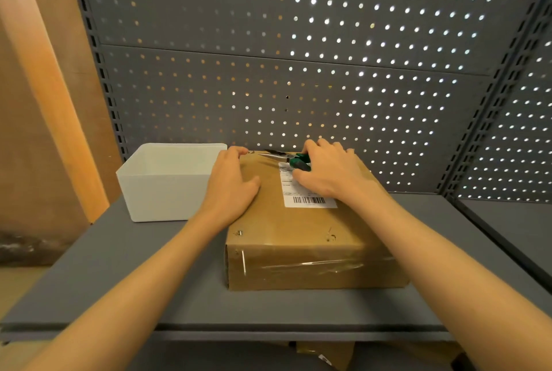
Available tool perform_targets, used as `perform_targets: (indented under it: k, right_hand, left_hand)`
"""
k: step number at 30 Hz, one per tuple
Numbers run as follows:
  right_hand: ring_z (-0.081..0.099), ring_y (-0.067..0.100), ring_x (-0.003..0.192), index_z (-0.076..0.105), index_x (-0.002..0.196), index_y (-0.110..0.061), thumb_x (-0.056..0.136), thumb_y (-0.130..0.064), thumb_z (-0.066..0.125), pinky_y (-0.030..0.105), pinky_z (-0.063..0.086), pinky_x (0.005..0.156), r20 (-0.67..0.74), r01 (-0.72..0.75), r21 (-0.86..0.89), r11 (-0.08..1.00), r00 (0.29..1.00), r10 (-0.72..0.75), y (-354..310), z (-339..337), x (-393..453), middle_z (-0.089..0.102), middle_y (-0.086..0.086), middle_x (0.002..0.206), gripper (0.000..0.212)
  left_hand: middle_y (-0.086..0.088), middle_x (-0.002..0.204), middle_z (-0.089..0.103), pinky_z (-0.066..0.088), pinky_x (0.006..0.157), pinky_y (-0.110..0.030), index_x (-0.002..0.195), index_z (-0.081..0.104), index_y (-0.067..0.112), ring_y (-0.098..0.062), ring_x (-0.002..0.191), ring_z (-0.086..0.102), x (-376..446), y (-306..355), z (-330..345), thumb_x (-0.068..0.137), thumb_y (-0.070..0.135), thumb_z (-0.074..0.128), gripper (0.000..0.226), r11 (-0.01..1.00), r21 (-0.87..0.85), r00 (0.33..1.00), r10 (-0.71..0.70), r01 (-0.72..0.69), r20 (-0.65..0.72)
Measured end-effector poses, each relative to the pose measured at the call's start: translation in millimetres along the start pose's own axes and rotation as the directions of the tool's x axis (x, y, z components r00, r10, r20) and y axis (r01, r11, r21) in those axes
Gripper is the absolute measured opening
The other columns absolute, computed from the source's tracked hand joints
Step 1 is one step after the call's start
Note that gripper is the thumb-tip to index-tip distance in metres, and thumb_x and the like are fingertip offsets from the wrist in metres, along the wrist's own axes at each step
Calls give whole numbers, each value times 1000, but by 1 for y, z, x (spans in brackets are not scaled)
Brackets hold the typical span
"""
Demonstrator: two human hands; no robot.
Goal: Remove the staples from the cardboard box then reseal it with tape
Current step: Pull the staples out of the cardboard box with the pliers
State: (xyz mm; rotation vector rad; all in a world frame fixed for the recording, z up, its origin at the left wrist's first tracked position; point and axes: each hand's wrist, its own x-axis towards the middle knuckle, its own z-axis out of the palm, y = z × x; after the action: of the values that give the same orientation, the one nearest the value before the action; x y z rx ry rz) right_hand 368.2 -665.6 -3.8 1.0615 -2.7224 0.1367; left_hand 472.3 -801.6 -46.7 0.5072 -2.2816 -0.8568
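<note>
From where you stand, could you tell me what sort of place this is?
Probably a stockroom or packing area. A grey perforated back panel with slotted uprights rises behind a grey metal shelf, and on the shelf sits a cardboard box bearing a barcoded shipping label, beside a white bin.

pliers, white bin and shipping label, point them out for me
pliers (299, 160): head view, on the green handles by the right hand.
white bin (161, 196): head view, on its front wall.
shipping label (309, 200): head view, on the barcode.
</note>
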Motion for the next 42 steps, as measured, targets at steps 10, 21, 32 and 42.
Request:
perform_targets:
  k: [10,21,32,42]
  right_hand:
    - [46,32,114,46,123,-15,86,-44,50,47,33,99,14,33,55,998,999,-33,9,1,22,51,6,120,47]
    - [50,29,109,52,117,-16,82,-42,55,41,39,89,54,72,90,993,996,-77,15,3,31,56,5,116,43]
    - [53,27,101,58,109,-16,78,-41,58,35,35,76,-1,74,58,996,997,-74,12,9,44,61,3,108,39]
    - [57,26,99,62,116,-17,81,-43,60,38,49,85,90,117,139,983,987,-130,18,3,47,64,5,111,44]
  left_hand:
    - [-4,146,33,33,103,-27,145,22,12,-18,131,35,-1,5,19,85,10,61,72,919,-317,971,-200,233,134]
    - [-10,73,51,42,41,-7,79,51,-4,3,40,57,17,4,19,90,6,52,15,413,-666,782,-377,621,496]
    - [-4,74,62,50,47,-18,89,60,10,-9,54,63,21,-15,38,89,19,49,14,305,-780,829,-331,546,450]
    - [2,57,64,48,44,-16,81,58,12,-8,48,61,22,-14,38,91,18,46,17,293,-789,836,-297,541,462]
